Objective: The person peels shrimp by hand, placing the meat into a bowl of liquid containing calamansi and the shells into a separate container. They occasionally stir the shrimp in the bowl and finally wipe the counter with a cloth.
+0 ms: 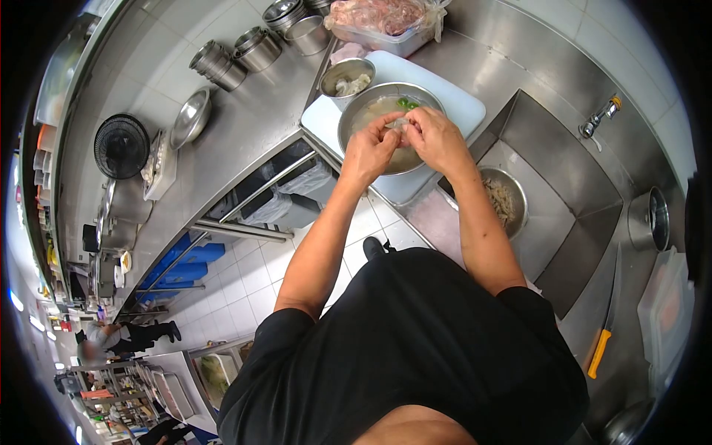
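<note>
Over a wide metal bowl (348, 111) of cloudy liquid, my left hand (368, 152) and my right hand (436, 139) meet, fingertips pinched together. Between them is a small pale, translucent piece that looks like a shrimp (401, 126), partly covered by the fingers. Something bright green (406, 103) lies in the bowl near its far rim. The bowl rests on a light blue-white cutting board (463, 111). Beside it, a smaller metal pot (337, 70) holds pale peeled shrimp (354, 84).
In the sink (552, 163) at right sits a metal bowl (523, 200) of greyish shrimp or shells. A yellow-handled knife (600, 352) lies on the right counter. A tub of raw meat (386, 18) stands behind the board. Another person (122, 337) is far left.
</note>
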The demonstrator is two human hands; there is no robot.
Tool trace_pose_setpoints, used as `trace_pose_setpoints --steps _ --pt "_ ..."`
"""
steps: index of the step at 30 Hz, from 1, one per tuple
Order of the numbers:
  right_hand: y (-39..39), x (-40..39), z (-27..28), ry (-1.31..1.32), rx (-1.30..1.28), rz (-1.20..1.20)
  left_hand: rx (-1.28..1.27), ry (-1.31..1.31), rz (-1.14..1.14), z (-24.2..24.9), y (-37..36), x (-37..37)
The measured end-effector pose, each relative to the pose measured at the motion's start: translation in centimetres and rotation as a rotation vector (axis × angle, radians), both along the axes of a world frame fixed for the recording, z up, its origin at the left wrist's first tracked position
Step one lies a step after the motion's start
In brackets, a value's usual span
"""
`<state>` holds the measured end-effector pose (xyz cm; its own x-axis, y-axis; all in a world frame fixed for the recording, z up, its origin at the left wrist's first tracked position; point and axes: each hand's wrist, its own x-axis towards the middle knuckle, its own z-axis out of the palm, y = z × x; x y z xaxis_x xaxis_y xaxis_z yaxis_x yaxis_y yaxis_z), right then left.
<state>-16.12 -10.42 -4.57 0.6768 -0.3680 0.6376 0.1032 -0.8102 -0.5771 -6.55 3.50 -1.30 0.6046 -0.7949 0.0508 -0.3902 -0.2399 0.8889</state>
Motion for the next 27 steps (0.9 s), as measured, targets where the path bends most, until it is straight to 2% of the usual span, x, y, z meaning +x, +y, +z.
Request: trace_pose_setpoints --steps 1,3,6,9,10,13,19,22,27 --pt "0.0 0.0 0.0 0.002 -0.076 -0.019 0.052 -0.08 -0.002 0.6 0.1 0.1" --pt "0.3 -0.6 0.6 0.068 0.043 0.015 0.157 -0.239 -0.003 1.4 0.4 0.3" --pt "-0.1 -0.7 0.9 0.107 0.226 0.072 -0.023 -0.114 0.103 0.3 0.3 1.6" --pt "0.0 -0.6 1.6 0.158 0.422 0.133 -0.201 0.337 0.062 0.5 0.2 2.3" --pt "0.1 -0.6 1.8 0.185 0.489 0.153 -0.22 0.413 0.055 0.4 0.1 2.3" --pt "0.3 0.3 0.9 -0.027 0.358 0.226 -0.272 0.597 0.047 0.4 -0.1 2.0" --pt "0.2 0.0 1.7 0.191 0.358 0.175 -0.315 0.813 -0.03 0.2 -0.5 1.8" --pt "0.1 -0.1 1.1 0.068 0.363 0.201 -0.34 0.906 -0.097 0.4 -0.6 2.1" --pt "-0.5 -1.4 1.5 0.07 0.32 0.198 -0.377 0.962 -0.086 0.7 -1.3 2.2"
